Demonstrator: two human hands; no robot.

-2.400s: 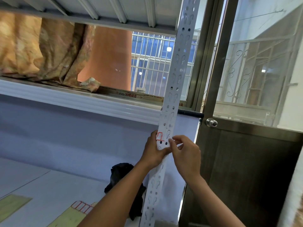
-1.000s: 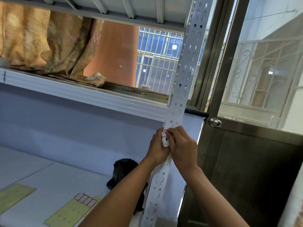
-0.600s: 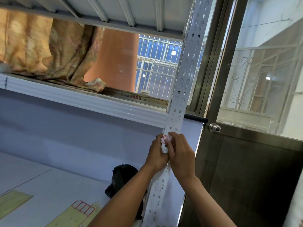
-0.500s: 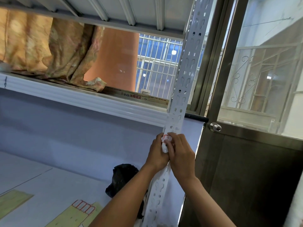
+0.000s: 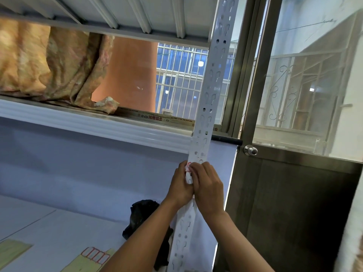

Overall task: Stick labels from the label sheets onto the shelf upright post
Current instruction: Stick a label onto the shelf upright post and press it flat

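White metal is gripped by both hands in the lower middle of the frame. The shelf upright post [image 5: 212,85] is held from its left side by the left hand [image 5: 179,185], whose fingers are curled round behind it and hidden. It is also held from its right side by the right hand [image 5: 208,185], whose bent fingers are laid across its front. A small label [image 5: 189,166] with a red edge is pressed onto the post under the right fingertips. Only its top left corner is seen, because the rest is covered by the fingers.

The post is tilted a little and is cut off at the top and bottom of the frame. Its middle part is hidden by the two hands.

Two label sheets are laid on the pale shelf board [image 5: 59,222] at the lower left. One sheet [image 5: 95,256] has a row of red-edged labels and is partly hidden by the left arm. The other sheet [image 5: 13,250] is cut off by the left edge.

A black crumpled thing [image 5: 143,211] is seen behind the left arm, and what it is cannot be told. A gold cloth [image 5: 49,61] is heaped at the upper left. A door knob [image 5: 250,150] is seen to the right of the post.
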